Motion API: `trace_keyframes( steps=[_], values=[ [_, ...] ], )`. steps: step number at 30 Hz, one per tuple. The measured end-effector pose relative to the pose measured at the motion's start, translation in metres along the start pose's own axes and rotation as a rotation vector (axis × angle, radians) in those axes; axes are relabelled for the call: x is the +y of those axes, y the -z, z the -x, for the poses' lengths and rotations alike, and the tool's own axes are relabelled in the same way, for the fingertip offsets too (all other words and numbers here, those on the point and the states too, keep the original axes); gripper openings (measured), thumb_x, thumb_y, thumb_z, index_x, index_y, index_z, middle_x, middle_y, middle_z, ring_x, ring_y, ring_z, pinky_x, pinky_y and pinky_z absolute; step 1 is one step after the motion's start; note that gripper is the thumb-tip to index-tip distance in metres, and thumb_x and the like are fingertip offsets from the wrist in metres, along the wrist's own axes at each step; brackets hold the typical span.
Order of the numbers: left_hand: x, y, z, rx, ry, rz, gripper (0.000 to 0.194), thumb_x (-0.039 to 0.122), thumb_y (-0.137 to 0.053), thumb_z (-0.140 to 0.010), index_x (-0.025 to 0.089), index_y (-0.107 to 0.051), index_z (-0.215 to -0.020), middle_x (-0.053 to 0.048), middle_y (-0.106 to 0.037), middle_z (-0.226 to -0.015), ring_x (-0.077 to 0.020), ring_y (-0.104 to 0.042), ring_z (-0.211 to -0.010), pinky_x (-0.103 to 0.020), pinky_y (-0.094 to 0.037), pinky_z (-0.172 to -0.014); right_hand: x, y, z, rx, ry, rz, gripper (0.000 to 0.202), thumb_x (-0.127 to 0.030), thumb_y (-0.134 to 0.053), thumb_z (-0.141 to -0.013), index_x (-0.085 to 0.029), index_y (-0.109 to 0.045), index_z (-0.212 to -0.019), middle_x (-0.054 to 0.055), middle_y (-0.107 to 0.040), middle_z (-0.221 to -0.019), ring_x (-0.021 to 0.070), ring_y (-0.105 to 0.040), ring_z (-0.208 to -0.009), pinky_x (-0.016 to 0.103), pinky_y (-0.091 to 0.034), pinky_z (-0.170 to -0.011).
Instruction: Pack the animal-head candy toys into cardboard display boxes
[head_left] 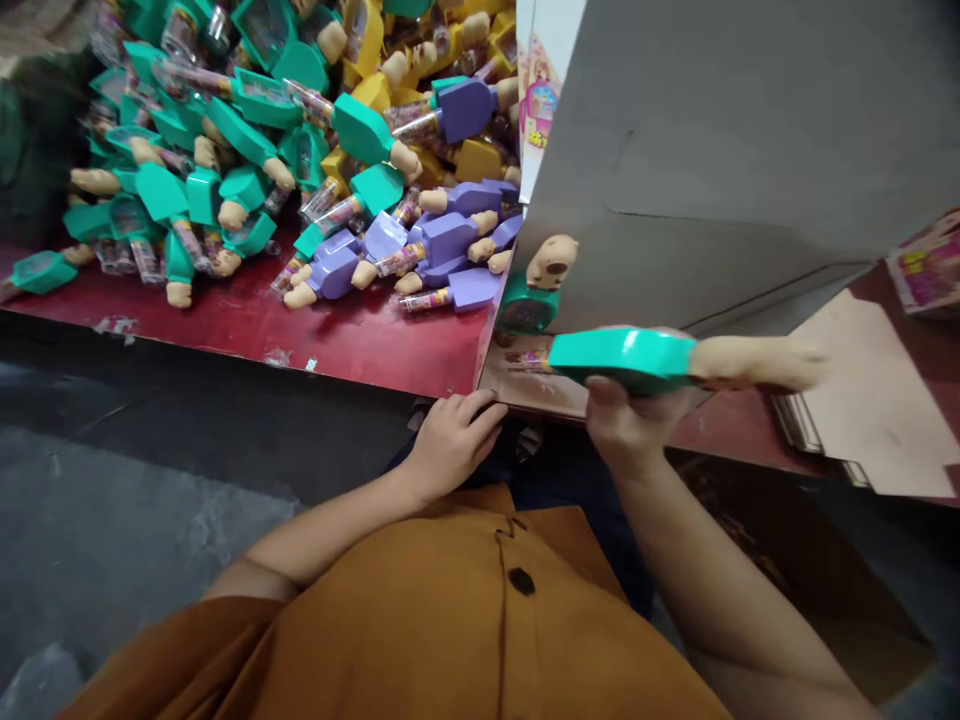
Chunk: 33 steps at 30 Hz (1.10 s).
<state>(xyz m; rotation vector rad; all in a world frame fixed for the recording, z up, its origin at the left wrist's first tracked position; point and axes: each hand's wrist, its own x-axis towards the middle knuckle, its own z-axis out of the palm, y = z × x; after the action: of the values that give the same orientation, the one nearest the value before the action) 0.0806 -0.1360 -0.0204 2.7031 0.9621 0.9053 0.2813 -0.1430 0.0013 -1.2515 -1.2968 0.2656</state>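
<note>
My right hand (637, 425) grips a teal toy (630, 355) with a beige figure end pointing right and a clear candy tube pointing left. It is level above the open side of a light box (547, 395). Another teal toy with a bear-like head (551, 265) stands inside the box at its left. My left hand (457, 440) rests at the table edge by the box's left corner, its fingers bent and close together over the edge; nothing shows in it.
Many teal toys (161, 195), yellow toys (367, 40) and purple toys (450, 240) are heaped on the red table (360, 350). Flat cardboard pieces (870, 390) lie at the right, with a printed box (930, 265) behind. An open carton (825, 580) sits below.
</note>
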Motion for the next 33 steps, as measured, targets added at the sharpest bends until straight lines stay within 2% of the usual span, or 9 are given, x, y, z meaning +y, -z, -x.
trace_keyframes(
  steps=[3,7,10,15,19,22,26,30,33],
  values=[
    [0.000,-0.002,0.004,-0.002,-0.027,-0.008,0.020,0.020,-0.045,-0.092,0.014,-0.057,-0.107,-0.009,-0.066,-0.104,-0.0187,-0.061,-0.079,-0.031,-0.047,-0.065,-0.002,-0.009,-0.011,-0.126,0.151,0.176,0.026,-0.047,-0.062,-0.078,-0.022,-0.062,-0.083,0.006,-0.062,-0.078,0.0210,-0.059,-0.071,0.039,-0.052,-0.065],
    [0.001,-0.004,0.005,0.015,-0.059,-0.022,0.020,0.019,-0.045,-0.092,0.016,-0.058,-0.107,-0.007,-0.068,-0.101,-0.0164,-0.059,-0.073,-0.029,-0.044,-0.062,-0.019,-0.007,-0.024,-0.290,0.144,0.291,0.020,-0.040,-0.066,-0.076,-0.021,-0.061,-0.077,0.004,-0.060,-0.074,0.0190,-0.057,-0.069,0.037,-0.051,-0.069],
    [0.002,-0.006,0.004,0.025,-0.071,-0.025,0.021,0.018,-0.043,-0.093,0.015,-0.060,-0.105,-0.007,-0.068,-0.099,-0.0161,-0.059,-0.074,-0.029,-0.044,-0.062,-0.018,-0.017,-0.020,-0.343,0.134,0.332,0.029,-0.049,-0.061,-0.080,-0.020,-0.056,-0.076,0.005,-0.058,-0.074,0.0173,-0.055,-0.067,0.036,-0.051,-0.065],
    [0.001,-0.009,0.004,0.036,-0.075,-0.013,0.022,0.017,-0.042,-0.092,0.014,-0.060,-0.105,-0.008,-0.068,-0.099,-0.0171,-0.060,-0.075,-0.030,-0.044,-0.063,-0.006,-0.029,-0.001,-0.222,0.240,0.457,0.039,-0.050,-0.055,-0.084,-0.016,-0.050,-0.103,0.009,-0.055,-0.087,0.0214,-0.058,-0.081,0.038,-0.053,-0.067],
    [0.002,-0.013,0.007,0.002,-0.063,-0.002,0.023,0.016,-0.042,-0.091,0.016,-0.060,-0.107,-0.006,-0.068,-0.101,-0.0154,-0.059,-0.075,-0.029,-0.045,-0.062,-0.029,-0.014,-0.012,-0.016,0.477,0.477,0.076,-0.046,-0.070,-0.073,-0.022,-0.034,-0.136,0.014,-0.050,-0.116,0.0277,-0.055,-0.101,0.044,-0.054,-0.079],
    [0.002,-0.014,0.008,-0.101,-0.064,-0.018,0.026,0.018,-0.040,-0.091,0.017,-0.059,-0.108,-0.007,-0.066,-0.101,-0.0147,-0.059,-0.076,-0.029,-0.046,-0.063,-0.041,-0.010,-0.025,-0.141,0.606,0.515,0.069,-0.033,-0.063,-0.082,-0.029,-0.030,-0.142,0.012,-0.049,-0.130,0.0319,-0.047,-0.122,0.048,-0.047,-0.097],
    [-0.002,-0.009,0.006,-0.125,-0.034,0.070,0.025,0.021,-0.041,-0.091,0.015,-0.057,-0.110,-0.007,-0.066,-0.103,-0.0155,-0.060,-0.080,-0.029,-0.050,-0.067,-0.031,-0.023,-0.026,-0.317,0.507,0.451,0.047,-0.022,-0.045,-0.091,-0.022,-0.039,-0.137,0.013,-0.060,-0.121,0.0301,-0.043,-0.130,0.051,-0.041,-0.103],
    [-0.038,0.009,0.006,0.110,0.095,0.181,0.021,0.024,-0.042,-0.092,0.018,-0.055,-0.107,-0.006,-0.065,-0.096,-0.0137,-0.060,-0.093,-0.026,-0.051,-0.083,-0.018,-0.022,-0.015,-0.261,0.492,0.402,0.061,-0.020,-0.052,-0.087,-0.023,-0.029,-0.144,0.011,-0.049,-0.138,0.0275,-0.035,-0.137,0.054,-0.033,-0.110],
    [-0.106,0.038,0.003,0.374,0.449,-0.065,0.024,0.021,-0.038,-0.090,0.019,-0.055,-0.108,-0.009,-0.061,-0.107,-0.0197,-0.054,-0.109,-0.038,-0.044,-0.099,-0.019,-0.008,-0.005,-0.174,0.487,0.335,0.075,-0.018,-0.059,-0.082,-0.025,-0.022,-0.147,0.005,-0.031,-0.150,0.0281,-0.032,-0.138,0.054,-0.033,-0.111]
  ],
)
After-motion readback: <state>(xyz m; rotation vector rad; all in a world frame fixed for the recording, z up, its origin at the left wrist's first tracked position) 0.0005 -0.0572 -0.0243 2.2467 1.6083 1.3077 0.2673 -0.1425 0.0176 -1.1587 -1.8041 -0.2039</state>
